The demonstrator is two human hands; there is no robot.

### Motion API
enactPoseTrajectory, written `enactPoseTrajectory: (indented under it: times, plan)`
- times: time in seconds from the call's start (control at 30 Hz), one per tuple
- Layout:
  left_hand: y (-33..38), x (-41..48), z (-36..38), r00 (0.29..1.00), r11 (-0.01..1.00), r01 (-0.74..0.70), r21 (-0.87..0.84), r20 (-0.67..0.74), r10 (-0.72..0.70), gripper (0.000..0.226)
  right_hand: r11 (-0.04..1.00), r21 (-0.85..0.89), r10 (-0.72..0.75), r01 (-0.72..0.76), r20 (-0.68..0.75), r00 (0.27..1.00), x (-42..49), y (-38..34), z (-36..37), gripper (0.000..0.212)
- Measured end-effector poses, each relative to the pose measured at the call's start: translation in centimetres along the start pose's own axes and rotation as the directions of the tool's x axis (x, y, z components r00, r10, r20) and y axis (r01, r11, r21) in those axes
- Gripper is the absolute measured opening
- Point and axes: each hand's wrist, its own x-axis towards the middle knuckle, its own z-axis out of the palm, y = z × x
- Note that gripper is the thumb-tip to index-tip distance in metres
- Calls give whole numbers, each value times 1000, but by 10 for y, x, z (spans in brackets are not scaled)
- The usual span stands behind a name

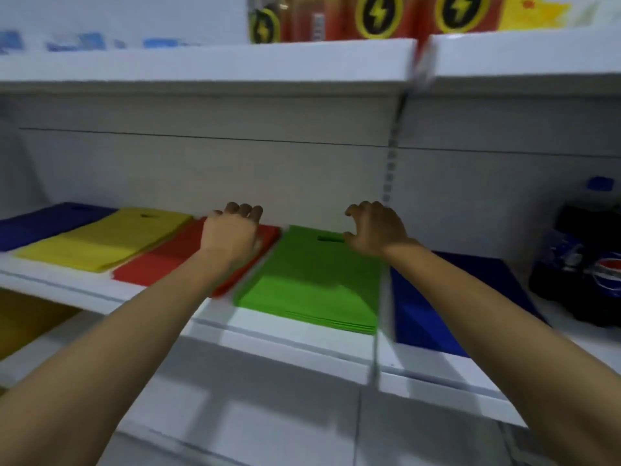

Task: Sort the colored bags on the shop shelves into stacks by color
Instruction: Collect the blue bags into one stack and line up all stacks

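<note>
Apparently the sorting is far along and the step in hand is tidying: the bags lie flat on the white shelf (295,344) in single-color piles set side by side, a blue stack (43,223) at the far left, then a yellow stack (107,240), a red stack (168,260) and a green stack (309,284), with a second blue stack (433,307) past the shelf divider to the right. The left hand (232,233) rests palm down on the far end of the red stack, fingers bent over its back edge; whether they actually grip it I cannot tell through the blur. The right hand (376,230) sits at the far right corner of the green stack, fingers loosely curled and holding nothing, thumb beside the cut-out handle slot (327,238). The bags look thin, matte and floppy, and the green pile's layers fan slightly at the front edge. Next, I judge, each pile wants squaring with flat, light pressure, and the two blue piles may want joining.
</note>
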Motion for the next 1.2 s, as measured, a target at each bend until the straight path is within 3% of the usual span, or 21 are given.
enactPoseTrajectory:
  times: [0.17, 0.3, 0.6, 0.77, 0.93, 1.03, 1.2]
  plan:
    - [-157, -71, -3, 983, 982, 182, 49, 31, -183, 63, 995, 87, -57, 52, 52, 997, 43, -147, 6, 61]
    - [-269, -146, -9, 945, 947, 316, 55, 73, -320, 68, 964, 121, -239, 236, 10, 971, 63, -279, 22, 59]
    - [-429, -305, -22, 780, 791, 575, 210, 150, -607, 73, 755, 170, -638, 633, -31, 769, 64, -532, 49, 60]
    - [-479, -334, -1, 699, 719, 651, 244, 178, -693, 74, 673, 189, -719, 715, -55, 692, 79, -599, 66, 59]
    - [-525, -307, 30, 693, 714, 644, 275, 187, -696, 73, 648, 147, -746, 747, -74, 662, 129, -638, 88, 60]
    - [-556, -267, 51, 719, 739, 625, 251, 184, -670, 72, 658, 159, -736, 736, -71, 673, 177, -652, 102, 63]
    - [-605, -184, 91, 758, 787, 587, 192, 213, -617, 68, 734, 198, -655, 650, -48, 754, 263, -661, 127, 67]
